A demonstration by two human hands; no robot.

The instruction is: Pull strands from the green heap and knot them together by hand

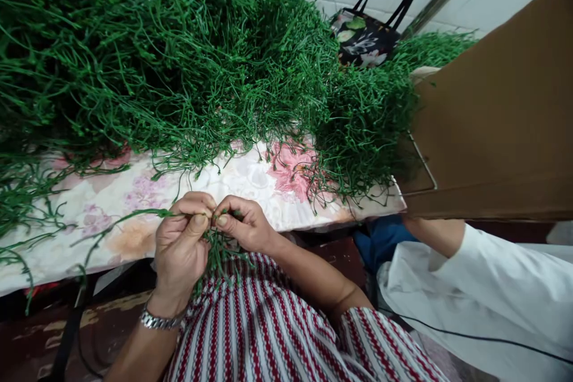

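Observation:
My left hand (181,245), with a metal-banded watch on its wrist, pinches a thin green artificial plant stem (129,215) between thumb and forefinger. The stem's long tail curves out to the left over the cloth. Right against it, my right hand (244,224) is closed in a pinch on a green piece that looks like the same kind of stem, its tip mostly hidden by the fingers. More green stems (220,250) hang below both hands, in front of the striped clothing. Beyond the hands rises a large tangled heap of green stems (179,59).
A flowered cloth (250,173) covers the table. At the back stands a dark floral handbag (367,36). A big brown cardboard box (496,113) fills the right side. Below it shows another person's white sleeve (505,268). A black cable (474,339) crosses the lower right.

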